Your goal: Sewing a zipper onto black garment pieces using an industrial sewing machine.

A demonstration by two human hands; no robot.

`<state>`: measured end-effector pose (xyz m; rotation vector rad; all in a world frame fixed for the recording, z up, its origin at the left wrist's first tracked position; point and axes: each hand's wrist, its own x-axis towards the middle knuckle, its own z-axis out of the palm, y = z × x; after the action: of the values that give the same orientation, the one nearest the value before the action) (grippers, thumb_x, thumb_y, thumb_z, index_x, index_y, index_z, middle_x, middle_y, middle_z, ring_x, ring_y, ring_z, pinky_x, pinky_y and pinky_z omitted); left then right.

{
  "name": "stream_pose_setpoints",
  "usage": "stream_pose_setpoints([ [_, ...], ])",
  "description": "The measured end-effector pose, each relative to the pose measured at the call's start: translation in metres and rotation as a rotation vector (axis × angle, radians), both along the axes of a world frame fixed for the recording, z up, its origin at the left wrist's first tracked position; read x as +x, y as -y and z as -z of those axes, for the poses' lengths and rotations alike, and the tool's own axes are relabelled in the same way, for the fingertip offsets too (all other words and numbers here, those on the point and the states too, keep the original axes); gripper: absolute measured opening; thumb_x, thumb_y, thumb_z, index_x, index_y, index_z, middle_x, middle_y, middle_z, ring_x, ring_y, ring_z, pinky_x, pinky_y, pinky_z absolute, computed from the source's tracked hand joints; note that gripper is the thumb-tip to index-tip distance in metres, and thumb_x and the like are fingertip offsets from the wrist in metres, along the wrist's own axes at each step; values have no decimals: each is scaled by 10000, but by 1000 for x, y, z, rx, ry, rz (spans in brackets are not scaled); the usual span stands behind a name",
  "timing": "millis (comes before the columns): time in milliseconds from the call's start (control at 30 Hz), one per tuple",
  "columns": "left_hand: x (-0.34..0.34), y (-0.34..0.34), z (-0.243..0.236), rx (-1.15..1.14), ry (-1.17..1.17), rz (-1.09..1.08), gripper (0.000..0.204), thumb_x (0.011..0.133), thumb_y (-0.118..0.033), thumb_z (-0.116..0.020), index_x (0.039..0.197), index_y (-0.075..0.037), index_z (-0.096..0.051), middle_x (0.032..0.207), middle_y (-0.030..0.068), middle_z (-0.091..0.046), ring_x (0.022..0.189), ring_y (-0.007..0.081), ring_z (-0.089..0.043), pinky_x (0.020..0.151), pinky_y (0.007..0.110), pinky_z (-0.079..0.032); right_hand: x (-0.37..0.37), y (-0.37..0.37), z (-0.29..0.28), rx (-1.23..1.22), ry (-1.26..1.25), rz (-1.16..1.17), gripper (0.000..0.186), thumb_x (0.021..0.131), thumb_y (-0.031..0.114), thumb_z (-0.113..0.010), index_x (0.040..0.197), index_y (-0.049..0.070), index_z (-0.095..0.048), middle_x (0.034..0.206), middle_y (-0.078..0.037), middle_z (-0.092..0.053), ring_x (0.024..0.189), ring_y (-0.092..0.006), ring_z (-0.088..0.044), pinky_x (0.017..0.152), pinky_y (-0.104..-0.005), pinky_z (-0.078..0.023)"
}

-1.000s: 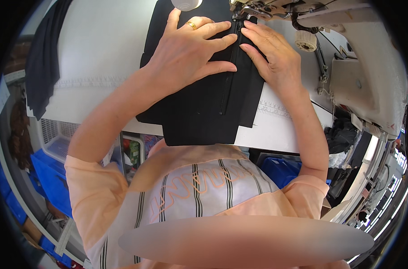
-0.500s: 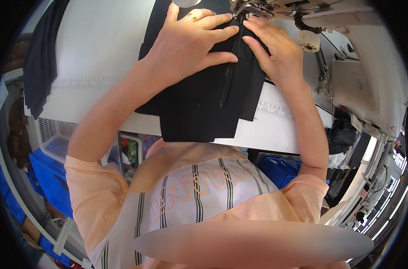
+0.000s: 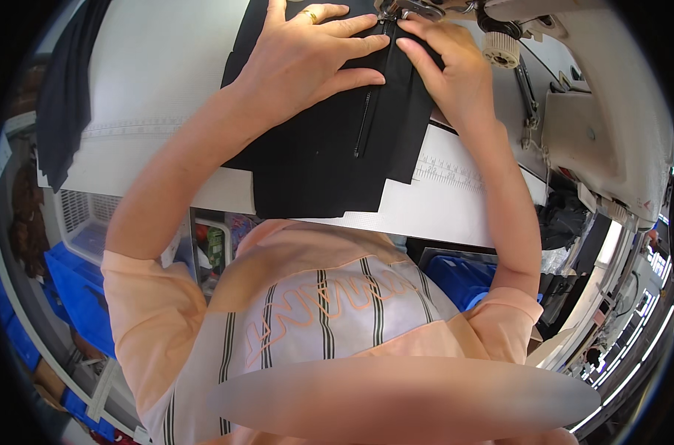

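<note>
A black fabric piece (image 3: 315,167) lies on the white table under the presser foot (image 3: 389,10) of a sewing machine (image 3: 604,111). Down its middle runs a dark zipper (image 3: 364,126). My left hand (image 3: 307,55) is spread flat on the cloth left of the zipper, fingertips close to the foot; a gold ring shows on one finger. On the other side my right hand (image 3: 456,70) rests on the cloth, index fingertip beside the foot and thumb apart from it. Nothing is gripped by either hand. The needle's contact with the cloth is too small to make out.
More dark cloth (image 3: 70,81) hangs over the table's left side. A printed ruler scale (image 3: 448,172) runs along the table (image 3: 152,74). Below the edge stand a white basket (image 3: 88,222) and blue bins (image 3: 81,293). A ribbed knob (image 3: 500,50) juts from the machine.
The black fabric has advanced a little away from me under the foot, its near edge now farther up. Both hands have shifted slightly with it, and the view has moved a bit.
</note>
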<state>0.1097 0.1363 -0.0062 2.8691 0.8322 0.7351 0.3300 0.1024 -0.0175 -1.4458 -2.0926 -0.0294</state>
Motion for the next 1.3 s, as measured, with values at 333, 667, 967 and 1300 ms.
stream_pose_setpoints([
  [333, -2, 0, 3, -14, -8, 1, 402, 837, -394, -691, 1132, -121, -690, 1261, 51, -628, 1058, 196, -571, 835, 393, -414, -9, -12, 11, 0, 986, 179, 389, 882, 157, -617, 1255, 56, -574, 1090, -179, -636, 973, -323, -627, 805, -396, -495],
  [667, -2, 1, 3, -24, -1, -15, 406, 838, -399, -690, 1127, -114, -692, 1265, 55, -624, 1075, 204, -568, 853, 417, -416, -1, 22, -2, 260, 332, 1, 359, 869, 188, -640, 1222, 126, -619, 972, -75, -676, 829, -258, -644, 688, -353, -513],
  [967, -4, 7, 10, 87, 24, 18, 399, 837, -377, -695, 1112, -87, -691, 1226, 67, -651, 1077, 210, -575, 861, 418, -426, -8, 71, -34, -287, 28, -125, 346, 794, 258, -732, 1118, 147, -680, 871, -44, -662, 836, -210, -638, 696, -321, -497],
  [1300, -67, 118, 5, -318, -110, 87, 836, 757, -503, -693, 1429, -76, -437, 1509, 59, -396, 1384, 247, -373, 1105, 536, -271, -32, 125, 1, 82, 121, -419, 295, 673, 102, -743, 947, 34, -660, 980, -69, -627, 828, -228, -602, 694, -340, -506],
])
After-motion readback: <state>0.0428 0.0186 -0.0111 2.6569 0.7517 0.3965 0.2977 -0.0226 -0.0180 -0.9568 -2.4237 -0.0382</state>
